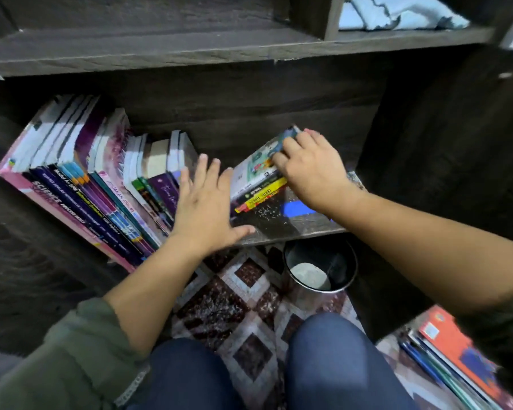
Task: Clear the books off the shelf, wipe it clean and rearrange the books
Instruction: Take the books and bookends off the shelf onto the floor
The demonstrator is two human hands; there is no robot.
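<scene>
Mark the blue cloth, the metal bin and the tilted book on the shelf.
blue cloth (pixel 403 13), head view, on its crumpled middle.
metal bin (pixel 339 263), head view, on its inner wall.
tilted book (pixel 256 164), head view, on its front cover.

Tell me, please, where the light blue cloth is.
In the head view, the light blue cloth lies top right, in an upper shelf compartment above the right hand.

Dark shelf (pixel 302 230): row of books (pixel 86 187) at left, spines outward, leaning left. Small books (pixel 258 179) tilted at right. Blue cloth (pixel 397 13) crumpled in compartment above. Pile (pixel 456 359) on floor, right
</scene>
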